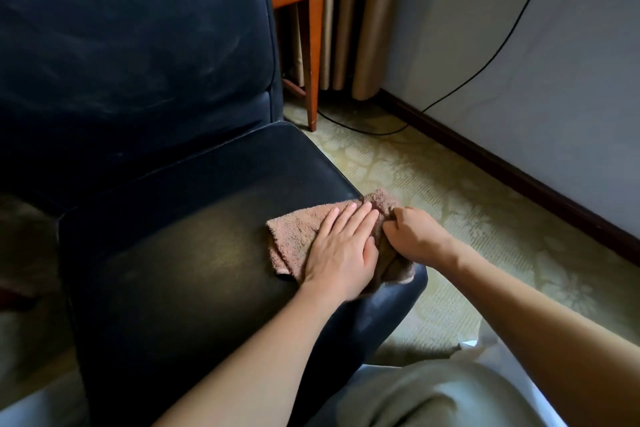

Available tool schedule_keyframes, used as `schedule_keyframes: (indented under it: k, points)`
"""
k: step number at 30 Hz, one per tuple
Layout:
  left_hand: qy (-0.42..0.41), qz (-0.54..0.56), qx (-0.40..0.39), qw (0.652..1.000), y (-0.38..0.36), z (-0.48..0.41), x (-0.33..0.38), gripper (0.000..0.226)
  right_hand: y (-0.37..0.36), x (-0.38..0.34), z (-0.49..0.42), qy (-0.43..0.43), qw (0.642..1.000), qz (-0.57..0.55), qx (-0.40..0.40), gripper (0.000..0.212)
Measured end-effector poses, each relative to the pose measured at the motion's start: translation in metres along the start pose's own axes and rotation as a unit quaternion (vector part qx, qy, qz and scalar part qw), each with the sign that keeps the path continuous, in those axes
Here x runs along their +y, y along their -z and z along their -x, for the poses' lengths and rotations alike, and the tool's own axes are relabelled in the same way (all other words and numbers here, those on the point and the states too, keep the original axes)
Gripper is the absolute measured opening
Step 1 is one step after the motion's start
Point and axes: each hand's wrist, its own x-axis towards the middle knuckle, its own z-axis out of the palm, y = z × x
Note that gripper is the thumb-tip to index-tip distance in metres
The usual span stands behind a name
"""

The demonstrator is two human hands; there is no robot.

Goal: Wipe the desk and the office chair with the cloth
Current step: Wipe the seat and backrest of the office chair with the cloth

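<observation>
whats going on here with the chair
A person is wiping the seat of a black leather office chair with a pinkish-brown terry cloth. The left hand presses flat on the cloth, while the right hand grips its bunched edge at the seat's right rim. A reddish wooden furniture leg stands beyond the chair, by a beige curtain.

My left hand (343, 246) lies flat, palm down, fingers straight and close together, with its bare forearm reaching in from below. My right hand (415, 236) sits just beside it, fingers curled round a fold of the cloth (294, 229), forearm angling in from the lower right.
</observation>
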Motion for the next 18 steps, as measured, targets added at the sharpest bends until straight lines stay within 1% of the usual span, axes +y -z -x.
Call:
schedule_keyframes:
  k: [4, 7, 9, 11, 13, 14, 18]
  points:
    - [-0.01, -0.002, -0.004, 1.0, 0.003, 0.018, 0.003, 0.06, 0.003, -0.002, 0.017, -0.004, 0.998, 0.015, -0.056, 0.026]
    - [-0.014, -0.004, -0.006, 1.0, 0.004, 0.032, 0.004, 0.058, -0.006, -0.002, 0.028, 0.0, 0.998, 0.019, -0.062, 0.021]
    - [-0.014, -0.009, -0.004, 1.0, 0.004, 0.04, 0.006, 0.055, -0.014, -0.001, 0.037, -0.006, 0.998, 0.014, -0.062, 0.023]
    - [-0.011, -0.016, 0.0, 1.0, 0.004, 0.045, 0.008, 0.054, -0.018, 0.001, 0.042, -0.004, 0.999, 0.001, -0.053, 0.023]
    - [-0.001, -0.023, 0.007, 1.0, 0.005, 0.046, 0.009, 0.055, -0.018, -0.001, 0.041, 0.008, 0.999, -0.02, -0.025, 0.012]
    - [0.009, -0.026, 0.01, 1.0, 0.004, 0.044, 0.008, 0.056, -0.017, -0.004, 0.038, 0.011, 0.999, -0.031, -0.008, 0.01]
    - [0.054, -0.032, -0.004, 0.998, 0.007, 0.021, -0.002, 0.068, -0.011, -0.013, 0.011, 0.036, 0.997, -0.057, 0.04, 0.007]
